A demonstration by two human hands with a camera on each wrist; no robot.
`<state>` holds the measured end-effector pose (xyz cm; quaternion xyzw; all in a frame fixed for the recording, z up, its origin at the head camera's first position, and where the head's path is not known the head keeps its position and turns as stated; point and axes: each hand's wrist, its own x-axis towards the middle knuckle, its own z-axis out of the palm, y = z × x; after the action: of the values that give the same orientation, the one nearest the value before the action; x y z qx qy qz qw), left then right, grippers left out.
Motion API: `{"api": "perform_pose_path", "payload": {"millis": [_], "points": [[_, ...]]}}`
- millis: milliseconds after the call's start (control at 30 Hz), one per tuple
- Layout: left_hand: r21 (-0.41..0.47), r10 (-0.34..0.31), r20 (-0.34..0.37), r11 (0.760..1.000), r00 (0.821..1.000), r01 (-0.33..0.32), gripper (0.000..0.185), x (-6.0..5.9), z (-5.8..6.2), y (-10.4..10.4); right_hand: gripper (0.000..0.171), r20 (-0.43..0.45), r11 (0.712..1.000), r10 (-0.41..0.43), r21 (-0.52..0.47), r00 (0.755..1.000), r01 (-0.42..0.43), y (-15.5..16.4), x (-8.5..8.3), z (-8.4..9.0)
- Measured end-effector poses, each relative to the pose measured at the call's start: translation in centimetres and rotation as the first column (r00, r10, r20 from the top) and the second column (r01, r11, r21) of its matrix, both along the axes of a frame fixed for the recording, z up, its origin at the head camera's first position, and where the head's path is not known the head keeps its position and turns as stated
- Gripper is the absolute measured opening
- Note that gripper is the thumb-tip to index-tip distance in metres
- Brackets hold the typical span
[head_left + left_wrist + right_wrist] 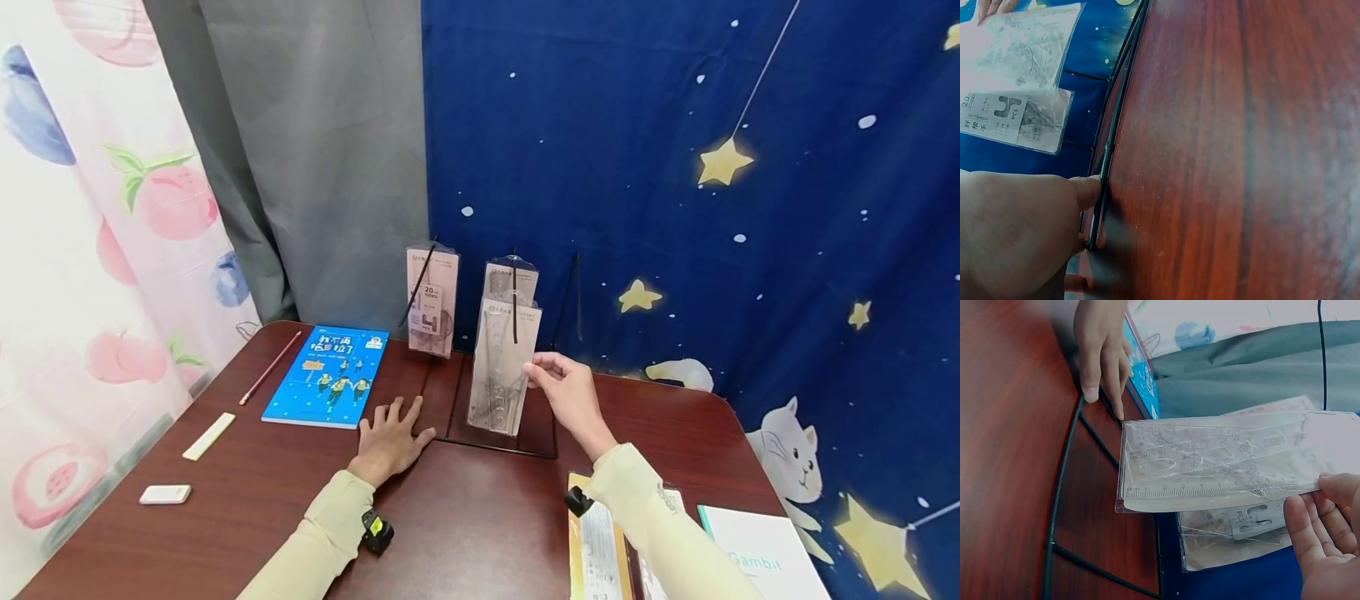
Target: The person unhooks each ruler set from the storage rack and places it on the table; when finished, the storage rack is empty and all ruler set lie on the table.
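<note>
A black wire display stand (501, 446) sits at the back of the dark wooden table (465, 517), with clear packets hanging on its hooks. My right hand (542, 372) pinches the right edge of the front ruler packet (498, 371) on the middle hook. In the right wrist view this packet (1222, 464) shows rulers inside, my thumb and fingers (1329, 515) on its end, and a second packet (1235, 537) behind it. My left hand (392, 429) lies flat on the table, fingers spread. Its thumb (1088, 190) touches the stand's wire base (1109, 156).
A blue book (327, 375), a red pencil (270, 367), a white strip (209, 436) and a white eraser (165, 494) lie on the left. Another packet (431, 302) hangs on the left hook. A yellow packet (596, 550) and a white book (765, 554) lie front right. Curtains close off the back.
</note>
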<state>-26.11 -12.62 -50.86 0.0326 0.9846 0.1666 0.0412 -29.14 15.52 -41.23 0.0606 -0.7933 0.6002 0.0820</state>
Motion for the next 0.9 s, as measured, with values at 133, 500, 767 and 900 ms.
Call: {"api": "perform_pose_path", "payload": {"millis": [133,500,767,900], "points": [[0.006,0.001,0.005,1.000,1.000,-0.001,0.068,-0.1,-0.1,0.0,0.022,-0.001,1.000,0.009,0.002,1.000,-0.009,0.1,0.9,-0.2],[0.005,-0.002,-0.001,1.000,1.000,0.002,0.068,-0.2,-0.3,0.0,0.019,0.015,0.999,0.042,0.024,0.999,-0.042,0.5,3.2,-0.6],[-0.005,-0.010,0.012,1.000,1.000,0.010,0.069,-0.3,0.0,-0.1,0.019,0.019,0.996,0.079,0.031,0.997,-0.080,0.9,5.4,-0.9],[-0.010,-0.012,0.019,1.000,1.000,0.012,0.069,-0.3,0.1,-0.1,0.019,0.031,0.996,0.085,0.026,0.996,-0.086,1.0,6.4,-0.9]]}}
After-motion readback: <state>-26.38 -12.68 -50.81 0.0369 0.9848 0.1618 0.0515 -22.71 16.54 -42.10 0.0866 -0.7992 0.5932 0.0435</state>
